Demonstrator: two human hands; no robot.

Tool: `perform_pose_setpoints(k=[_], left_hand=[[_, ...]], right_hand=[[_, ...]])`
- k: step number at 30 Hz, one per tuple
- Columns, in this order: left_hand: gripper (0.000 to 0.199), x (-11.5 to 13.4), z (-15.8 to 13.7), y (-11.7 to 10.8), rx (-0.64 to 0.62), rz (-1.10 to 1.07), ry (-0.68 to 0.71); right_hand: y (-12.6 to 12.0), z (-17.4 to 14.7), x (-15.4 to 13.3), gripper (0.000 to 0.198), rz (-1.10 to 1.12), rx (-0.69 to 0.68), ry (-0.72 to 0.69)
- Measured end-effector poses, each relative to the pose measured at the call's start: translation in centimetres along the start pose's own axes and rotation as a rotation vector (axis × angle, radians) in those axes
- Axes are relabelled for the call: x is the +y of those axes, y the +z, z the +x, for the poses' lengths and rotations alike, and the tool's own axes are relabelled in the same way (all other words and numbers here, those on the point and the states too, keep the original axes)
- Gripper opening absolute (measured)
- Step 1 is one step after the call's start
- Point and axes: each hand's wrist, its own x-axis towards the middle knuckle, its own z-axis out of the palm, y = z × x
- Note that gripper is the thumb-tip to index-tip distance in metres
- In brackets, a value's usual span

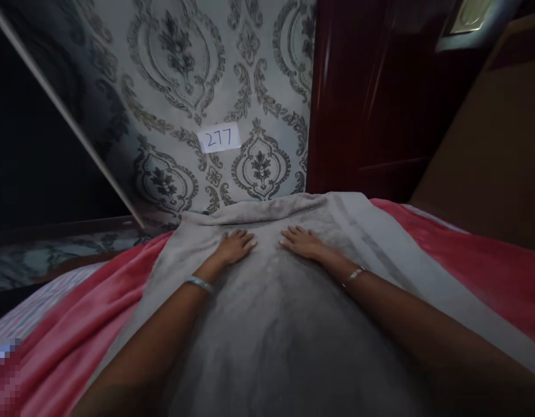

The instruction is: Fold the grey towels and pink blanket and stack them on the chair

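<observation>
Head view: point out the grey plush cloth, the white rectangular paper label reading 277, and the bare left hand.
Grey plush cloth (267, 307), head view: bare stretch near its middle.
White rectangular paper label (219, 137), head view: middle of its face.
Bare left hand (235, 247), head view: back of it.

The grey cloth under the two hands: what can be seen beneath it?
A red blanket shows past both sides of the grey cloth, apparently running beneath it. Whatever lies under its middle, below the left hand and right hand, is covered.

A single head-worn view looks forward and down — near, over left hand and right hand — facing damask wallpaper.
</observation>
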Motion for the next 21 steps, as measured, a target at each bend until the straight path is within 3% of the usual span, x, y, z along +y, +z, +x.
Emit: perform_pose_setpoints(k=[2,5,8,10,12,17,21], left_hand=[[0.061,-2.8,-4.8,0.3,0.007,-0.003,-0.102],[0.062,-6.8,-12.6,1.1,0.094,0.005,-0.259],[0.061,-8.4,-19.3,1.1,0.071,0.029,-0.373],[0.062,-7.5,-22.6,0.8,0.040,0.048,-0.408],[0.061,-5.2,-25.3,0.7,0.066,0.074,-0.400],[0.058,1.5,-30.3,2.6,0.085,0.055,-0.174],[0.060,2.5,-33.3,3.7,0.057,0.057,-0.316]], right_hand=[[0.3,-3.8,1.8,0.064,-0.011,0.024,0.033],[1.0,-10.3,6.8,0.063,-0.056,0.098,0.135],[1.3,-16.6,10.9,0.063,-0.093,0.107,0.245],[1.3,-20.3,11.4,0.065,-0.114,0.075,0.338],[1.7,-23.5,9.9,0.067,-0.141,0.084,0.373],[3.8,-29.2,4.3,0.062,-0.135,0.146,0.146],[4.5,-31.0,3.7,0.063,-0.094,0.091,0.197]])
